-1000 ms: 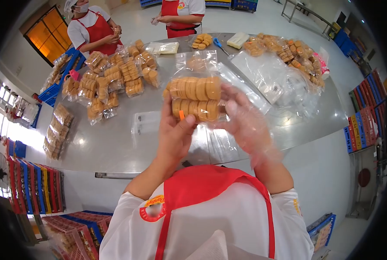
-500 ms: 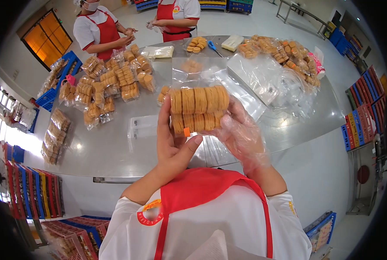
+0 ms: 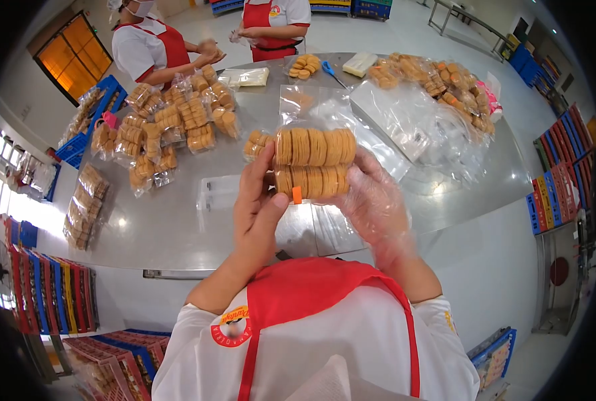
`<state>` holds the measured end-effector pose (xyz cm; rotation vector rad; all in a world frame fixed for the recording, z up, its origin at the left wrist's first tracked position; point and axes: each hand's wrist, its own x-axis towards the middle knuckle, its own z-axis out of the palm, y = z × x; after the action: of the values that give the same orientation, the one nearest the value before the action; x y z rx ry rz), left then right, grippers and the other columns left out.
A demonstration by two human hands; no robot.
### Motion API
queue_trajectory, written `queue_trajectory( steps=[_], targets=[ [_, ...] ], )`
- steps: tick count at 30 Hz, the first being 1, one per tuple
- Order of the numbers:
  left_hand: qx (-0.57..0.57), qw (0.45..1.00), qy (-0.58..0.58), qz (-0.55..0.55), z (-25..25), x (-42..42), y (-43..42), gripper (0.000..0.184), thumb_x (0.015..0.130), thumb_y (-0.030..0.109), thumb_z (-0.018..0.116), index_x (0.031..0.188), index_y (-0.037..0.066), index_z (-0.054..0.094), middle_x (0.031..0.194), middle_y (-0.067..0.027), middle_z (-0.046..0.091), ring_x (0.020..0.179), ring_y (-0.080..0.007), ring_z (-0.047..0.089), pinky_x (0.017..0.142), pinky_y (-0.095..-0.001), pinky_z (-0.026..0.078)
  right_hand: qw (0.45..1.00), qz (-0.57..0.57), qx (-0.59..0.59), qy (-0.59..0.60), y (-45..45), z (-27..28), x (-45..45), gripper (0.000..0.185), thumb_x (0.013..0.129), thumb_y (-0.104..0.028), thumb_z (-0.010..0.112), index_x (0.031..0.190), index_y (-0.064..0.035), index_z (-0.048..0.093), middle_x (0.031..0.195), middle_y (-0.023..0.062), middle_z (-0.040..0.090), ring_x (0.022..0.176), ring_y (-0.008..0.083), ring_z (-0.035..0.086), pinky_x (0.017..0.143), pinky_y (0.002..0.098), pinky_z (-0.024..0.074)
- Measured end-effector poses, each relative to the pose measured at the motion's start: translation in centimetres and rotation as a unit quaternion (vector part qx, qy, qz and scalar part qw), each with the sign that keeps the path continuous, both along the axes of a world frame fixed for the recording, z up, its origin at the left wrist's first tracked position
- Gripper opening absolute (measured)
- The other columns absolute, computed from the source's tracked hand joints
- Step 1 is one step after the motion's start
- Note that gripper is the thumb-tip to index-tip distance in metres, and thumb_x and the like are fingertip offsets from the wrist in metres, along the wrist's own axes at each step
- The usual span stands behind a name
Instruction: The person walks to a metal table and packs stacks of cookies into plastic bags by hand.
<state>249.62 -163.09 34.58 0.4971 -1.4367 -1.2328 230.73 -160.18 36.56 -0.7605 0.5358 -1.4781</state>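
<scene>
Between my hands, above the near part of the steel table (image 3: 158,230), is a clear bag of round cookies (image 3: 315,148) stacked in two rows, with an orange tag on its lower edge. My bare left hand (image 3: 256,204) grips the bag's left end, thumb at the lower corner. Around the right end, my right hand (image 3: 375,197) in a clear plastic glove holds on, its fingertips partly behind the bag. The bag's clear open-looking upper part (image 3: 311,100) stands up beyond the cookies. Just left of it lies a small group of loose cookies (image 3: 256,144).
Many packed cookie bags (image 3: 168,120) heap at the left, more (image 3: 445,83) at the far right. Empty plastic bags (image 3: 411,120) lie right of centre. Blue scissors (image 3: 331,72) rest near the far edge. Two co-workers in red aprons (image 3: 158,47) stand across the table.
The cookie bag has shifted slightly right and levelled a little. My left hand has moved down to its left end, its thumb now by the lower corner.
</scene>
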Motion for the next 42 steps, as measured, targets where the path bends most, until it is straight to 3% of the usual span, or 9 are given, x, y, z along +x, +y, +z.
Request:
queue_trajectory(
  steps=[15,24,27,30,31,34,37,40,42],
  targets=[
    [0.015,0.999,0.007,-0.040,1.0,0.1,0.6,0.071,0.088,0.011,0.051,0.153,0.000,0.026,0.141,-0.0103,0.038,0.125,-0.0223,0.044,0.109,-0.0379,0.037,1.000,-0.008,0.013,-0.023,0.3,0.1,-0.3,0.059,0.097,-0.019,0.057,0.143,0.0093,0.032,0.137,0.0215,0.045,0.124,0.0359,0.054,0.095,0.0506,0.0538],
    [0.045,0.999,0.000,-0.015,1.1,-0.6,0.9,0.079,0.085,-0.002,0.064,0.152,0.004,0.022,0.137,-0.0108,0.042,0.125,-0.0204,0.045,0.104,-0.0371,0.041,1.000,-0.005,0.000,0.013,0.7,-0.4,-0.6,0.062,0.095,-0.017,0.060,0.149,-0.0040,0.030,0.138,0.0162,0.046,0.126,0.0290,0.050,0.094,0.0456,0.0535],
    [0.014,1.000,-0.020,-0.013,0.6,-0.9,0.6,0.082,0.084,-0.001,0.066,0.151,0.006,0.020,0.133,-0.0113,0.044,0.120,-0.0200,0.051,0.099,-0.0358,0.045,0.996,0.001,0.011,0.087,0.3,-0.9,-0.9,0.068,0.093,-0.015,0.063,0.151,-0.0065,0.027,0.138,0.0140,0.045,0.126,0.0246,0.049,0.094,0.0419,0.0530],
    [0.201,0.975,-0.078,-0.050,0.6,-0.4,0.9,0.082,0.084,0.002,0.070,0.150,0.007,0.020,0.126,-0.0115,0.048,0.112,-0.0200,0.056,0.094,-0.0344,0.049,0.979,0.054,-0.022,0.197,1.0,-1.2,-1.0,0.071,0.091,-0.010,0.065,0.151,-0.0076,0.027,0.134,0.0131,0.047,0.123,0.0223,0.050,0.094,0.0399,0.0526],
    [0.180,0.977,-0.103,-0.059,0.4,-0.5,0.7,0.076,0.084,0.004,0.071,0.145,0.006,0.026,0.121,-0.0115,0.053,0.106,-0.0194,0.059,0.090,-0.0332,0.050,0.967,0.014,-0.047,0.248,1.3,-1.7,-0.3,0.074,0.090,-0.005,0.065,0.151,-0.0076,0.025,0.126,0.0134,0.052,0.117,0.0205,0.054,0.093,0.0381,0.0525],
    [0.158,0.962,-0.201,-0.091,-2.0,0.1,1.2,0.069,0.085,0.005,0.072,0.141,0.006,0.031,0.120,-0.0112,0.055,0.108,-0.0180,0.058,0.089,-0.0323,0.050,0.977,0.102,0.097,0.162,2.5,-2.8,-0.6,0.069,0.090,-0.011,0.067,0.148,-0.0050,0.031,0.119,0.0140,0.055,0.111,0.0207,0.056,0.093,0.0373,0.0504],
    [0.262,0.938,-0.150,-0.168,-4.6,0.4,2.5,0.060,0.087,0.005,0.068,0.137,0.007,0.037,0.116,-0.0075,0.055,0.105,-0.0161,0.057,0.091,-0.0329,0.049,0.950,0.062,0.122,0.282,2.9,-7.2,-0.9,0.061,0.090,-0.020,0.068,0.141,-0.0014,0.038,0.116,0.0144,0.056,0.107,0.0205,0.057,0.091,0.0345,0.0492],
    [0.347,0.919,-0.087,-0.166,-6.4,0.3,2.7,0.043,0.092,0.009,0.065,0.129,0.004,0.044,0.114,-0.0081,0.058,0.104,-0.0144,0.057,0.092,-0.0303,0.047,0.950,0.069,0.199,0.232,3.6,-8.6,-0.5,0.054,0.091,-0.027,0.067,0.131,0.0009,0.045,0.111,0.0134,0.057,0.104,0.0191,0.057,0.090,0.0319,0.0482],
    [0.362,0.921,-0.065,-0.128,-7.0,0.1,2.3,0.033,0.092,0.010,0.064,0.121,0.004,0.049,0.109,-0.0061,0.059,0.101,-0.0130,0.057,0.091,-0.0293,0.046,0.949,0.059,0.175,0.255,3.5,-8.8,-0.1,0.048,0.091,-0.027,0.066,0.126,0.0006,0.048,0.107,0.0115,0.057,0.101,0.0170,0.057,0.086,0.0310,0.0485]
  ],
)
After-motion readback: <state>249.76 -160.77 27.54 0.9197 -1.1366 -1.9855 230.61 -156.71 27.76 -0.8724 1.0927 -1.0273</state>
